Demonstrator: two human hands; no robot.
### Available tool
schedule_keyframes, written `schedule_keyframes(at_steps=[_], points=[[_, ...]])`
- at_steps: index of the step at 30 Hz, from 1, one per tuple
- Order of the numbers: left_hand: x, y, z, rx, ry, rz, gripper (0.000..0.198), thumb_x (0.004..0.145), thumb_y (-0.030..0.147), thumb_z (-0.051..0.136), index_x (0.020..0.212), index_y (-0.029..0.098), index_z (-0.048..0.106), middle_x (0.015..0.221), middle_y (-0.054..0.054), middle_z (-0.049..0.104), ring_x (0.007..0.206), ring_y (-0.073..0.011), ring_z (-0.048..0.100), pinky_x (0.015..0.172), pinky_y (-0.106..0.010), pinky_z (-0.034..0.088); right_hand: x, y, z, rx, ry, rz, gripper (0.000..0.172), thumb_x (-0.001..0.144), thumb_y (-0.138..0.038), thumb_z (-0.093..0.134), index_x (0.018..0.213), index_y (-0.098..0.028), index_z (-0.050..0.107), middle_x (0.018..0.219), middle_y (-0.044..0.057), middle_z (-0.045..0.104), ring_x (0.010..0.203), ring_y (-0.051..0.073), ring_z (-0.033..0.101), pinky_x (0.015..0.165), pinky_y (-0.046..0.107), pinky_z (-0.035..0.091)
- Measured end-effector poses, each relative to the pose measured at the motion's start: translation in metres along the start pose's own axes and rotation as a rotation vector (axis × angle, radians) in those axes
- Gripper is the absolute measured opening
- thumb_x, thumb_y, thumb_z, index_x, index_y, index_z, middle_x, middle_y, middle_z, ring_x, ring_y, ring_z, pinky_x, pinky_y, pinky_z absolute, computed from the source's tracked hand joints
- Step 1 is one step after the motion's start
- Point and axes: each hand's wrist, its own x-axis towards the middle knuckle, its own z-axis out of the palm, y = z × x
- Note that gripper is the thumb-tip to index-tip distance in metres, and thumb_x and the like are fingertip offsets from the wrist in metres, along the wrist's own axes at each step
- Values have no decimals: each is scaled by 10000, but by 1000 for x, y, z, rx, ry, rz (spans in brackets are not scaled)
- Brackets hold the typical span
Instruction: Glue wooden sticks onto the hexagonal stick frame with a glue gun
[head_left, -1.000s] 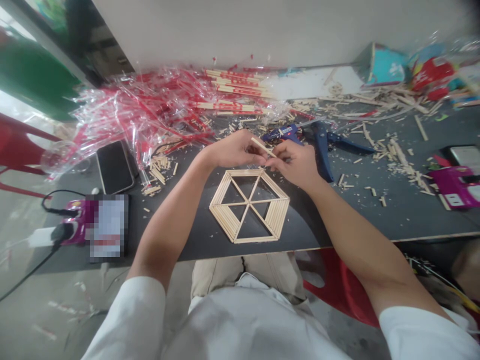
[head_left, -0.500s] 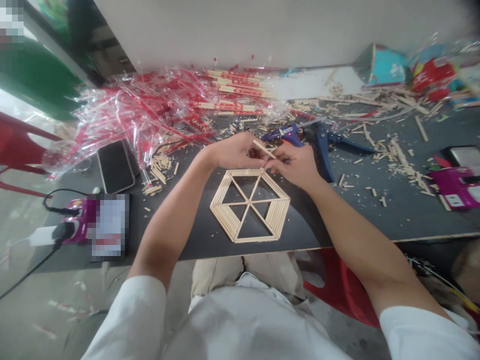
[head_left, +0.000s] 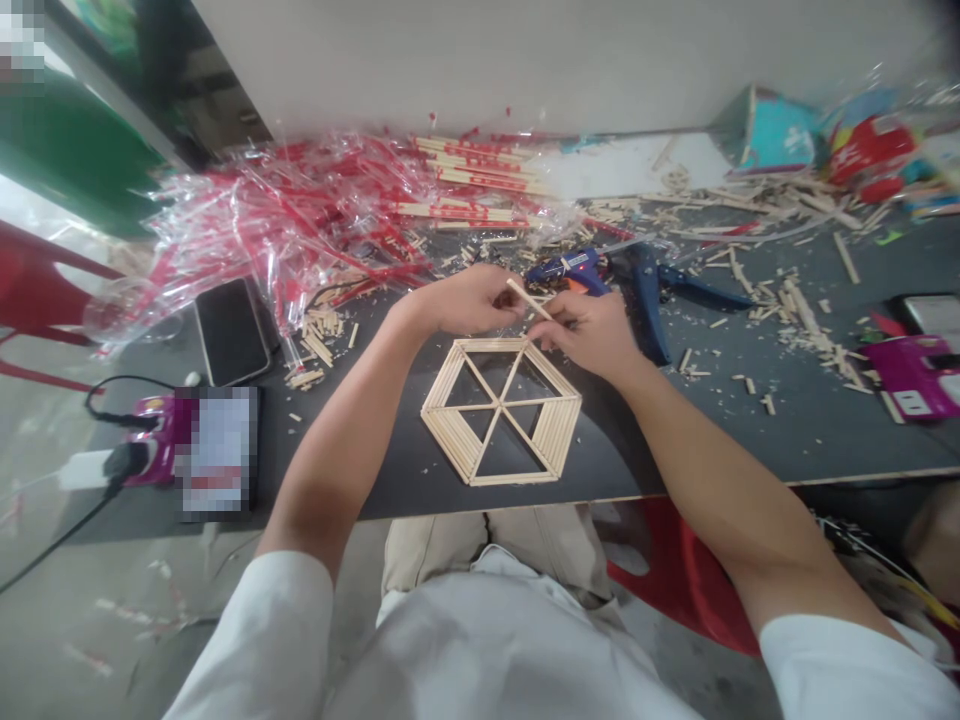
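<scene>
Two items, far left: a black smartphone lies flat on the tabletop; a purple device with a pixelated panel sits just beside it, wired to a white plug.

Behind these: clear wrappers with red print lie heaped, with bundled chopsticks to their right.

Left hand: fingers curled and closed, beside the middle of the stick; contact is partly hidden, so the grip cannot be confirmed.

Wooden stick: one short piece, tilted, held above the frame's upper right edge.

Hexagonal stick frame: flat on the tabletop, directly below the hands. Outline closed; six spokes meet at the centre. Four slanted sides carry bands of parallel sticks. Top and bottom sides appear to carry far fewer, leaving those two sections open.

Right hand: fingers pinched on the stick's lower end, close to the left hand.

Two blue glue guns: lying just beyond the right hand.

Wood offcuts: scattered across the right of the tabletop.

Magenta box: at the far right edge.
</scene>
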Motion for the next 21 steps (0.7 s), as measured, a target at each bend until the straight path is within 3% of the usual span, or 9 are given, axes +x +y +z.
schedule_keyframes(at_steps=[6, 10, 13, 16, 21], points=[[-14, -8, -19, 87, -20, -282, 106, 957, 243, 501, 992, 185, 582, 903, -52, 672, 780, -168, 612, 734, -277, 407, -2, 3, -1, 10, -46, 112, 554, 881, -798, 707, 865, -253, 610, 544, -42, 680, 448, 153, 645, 531, 287, 496], [-19, -21, -28, 119, -49, -392, 187, 1002, 296, 441, 994, 200, 601, 797, -39, 676, 781, -184, 638, 741, -272, 421, -3, 3, -2, 1, -112, 95, 509, 935, -753, 680, 898, -253, 587, 571, -39, 681, 457, 142, 626, 532, 282, 477], [-22, -31, -32, 198, -49, -417, 271, 1011, 361, 435, 969, 197, 646, 771, -48, 685, 802, -202, 639, 765, -282, 431, 0, -1, -4, -64, -147, 9, 525, 949, -757, 655, 834, -246, 621, 624, -6, 693, 522, 148, 619, 552, 294, 463], [-24, -39, -34, 254, -41, -410, 280, 969, 387, 504, 1046, 193, 691, 882, -62, 735, 866, -213, 653, 780, -280, 432, 3, -5, -4, -134, -163, -104, 565, 951, -767, 637, 770, -234, 684, 683, 28, 702, 583, 161, 606, 593, 317, 468], [-22, -41, -31, 230, -62, -356, 352, 907, 411, 576, 1152, 204, 722, 953, -52, 765, 918, -205, 667, 766, -257, 425, 3, -6, 0, -177, -203, -219, 476, 1023, -632, 629, 838, -223, 787, 780, 73, 744, 676, 192, 661, 652, 338, 496]])
